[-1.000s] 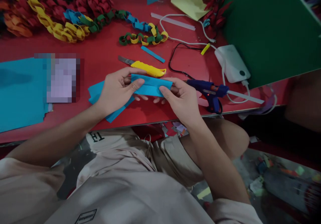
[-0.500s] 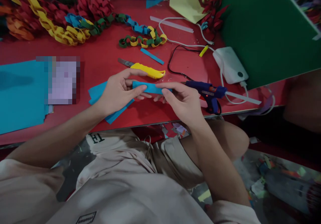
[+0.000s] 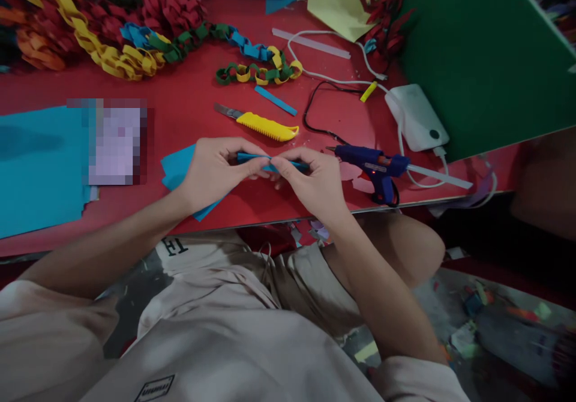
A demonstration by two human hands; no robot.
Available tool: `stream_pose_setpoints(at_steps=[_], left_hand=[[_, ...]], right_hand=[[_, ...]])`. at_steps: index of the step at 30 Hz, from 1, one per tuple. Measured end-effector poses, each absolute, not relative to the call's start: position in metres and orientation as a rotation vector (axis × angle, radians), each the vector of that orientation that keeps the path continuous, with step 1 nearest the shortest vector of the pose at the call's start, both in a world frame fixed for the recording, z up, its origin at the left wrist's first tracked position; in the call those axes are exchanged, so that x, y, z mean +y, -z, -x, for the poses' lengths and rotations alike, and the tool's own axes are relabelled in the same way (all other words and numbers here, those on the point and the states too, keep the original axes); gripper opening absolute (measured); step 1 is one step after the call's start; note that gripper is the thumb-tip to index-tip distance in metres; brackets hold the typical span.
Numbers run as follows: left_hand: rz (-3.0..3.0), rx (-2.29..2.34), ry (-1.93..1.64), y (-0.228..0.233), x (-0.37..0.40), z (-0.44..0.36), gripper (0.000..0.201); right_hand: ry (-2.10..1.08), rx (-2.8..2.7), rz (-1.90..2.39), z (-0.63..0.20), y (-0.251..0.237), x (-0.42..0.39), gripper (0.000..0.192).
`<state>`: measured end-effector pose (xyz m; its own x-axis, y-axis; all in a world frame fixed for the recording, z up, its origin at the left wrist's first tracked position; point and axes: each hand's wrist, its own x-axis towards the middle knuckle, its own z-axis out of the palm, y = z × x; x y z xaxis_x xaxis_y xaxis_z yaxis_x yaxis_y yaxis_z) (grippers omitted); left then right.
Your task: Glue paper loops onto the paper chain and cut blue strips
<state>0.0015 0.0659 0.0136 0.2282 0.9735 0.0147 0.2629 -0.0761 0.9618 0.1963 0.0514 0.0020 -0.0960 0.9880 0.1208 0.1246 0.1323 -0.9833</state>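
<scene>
A narrow blue paper strip [image 3: 250, 157] is pinched between both hands above the red table's near edge. My left hand [image 3: 221, 171] grips its left part, thumb on top. My right hand [image 3: 310, 180] closes on its right part, and the two thumb tips nearly meet at the middle. Blue paper pieces [image 3: 177, 163] lie beneath my left hand, partly hidden by it. Just beyond the hands rests a yellow utility knife [image 3: 267, 127] with its blade out, and behind it a thin blue strip [image 3: 275, 101]. A blue hot glue gun [image 3: 371, 165] lies right of my right hand.
Paper chains [image 3: 130, 60] in several colours pile up at the back left. Blue sheets [image 3: 40, 168] lie on the left of the red table [image 3: 189, 105]. A white power bank [image 3: 418, 117] with a cable and a green board [image 3: 481, 60] stand on the right.
The hands have moved closer together along the blue strip. Its face, broad before, now looks much narrower, folded or turned edge-on. The right hand has shifted left.
</scene>
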Motion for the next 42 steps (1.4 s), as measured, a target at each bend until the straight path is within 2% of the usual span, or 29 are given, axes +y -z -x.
stream_pose_setpoints(at_steps=[10, 12, 17, 21, 27, 31, 36, 42], left_hand=[[-1.454, 1.088, -0.737, -0.016, 0.076, 0.012, 0.048], [-1.427, 1.086, -0.738, -0.018, 0.077, 0.012, 0.049], [-1.431, 1.127, -0.773, -0.020, 0.076, 0.010, 0.047], [-1.602, 1.108, -0.782, -0.018, 0.073, 0.009, 0.052], [-1.818, 1.147, -0.794, -0.019, 0.072, 0.009, 0.034], [-1.753, 1.193, -0.770, -0.018, 0.074, 0.009, 0.036], [-1.797, 1.162, -0.787, -0.013, 0.075, 0.011, 0.035], [-1.772, 1.161, -0.794, -0.018, 0.074, 0.012, 0.028]], right_hand=[[-1.395, -1.570, 0.941, -0.221, 0.004, 0.051, 0.039], [-1.330, -1.621, 0.997, -0.223, 0.004, 0.048, 0.038], [-0.912, -1.797, 1.088, -0.220, 0.000, 0.044, 0.031], [-0.951, -1.711, 1.091, -0.219, 0.001, 0.046, 0.031], [-1.060, -1.605, 1.134, -0.217, -0.001, 0.046, 0.029], [-1.039, -1.598, 1.152, -0.216, -0.001, 0.047, 0.030], [-1.084, -1.551, 1.129, -0.217, 0.003, 0.051, 0.019], [-1.220, -1.464, 1.088, -0.217, 0.003, 0.049, 0.023]])
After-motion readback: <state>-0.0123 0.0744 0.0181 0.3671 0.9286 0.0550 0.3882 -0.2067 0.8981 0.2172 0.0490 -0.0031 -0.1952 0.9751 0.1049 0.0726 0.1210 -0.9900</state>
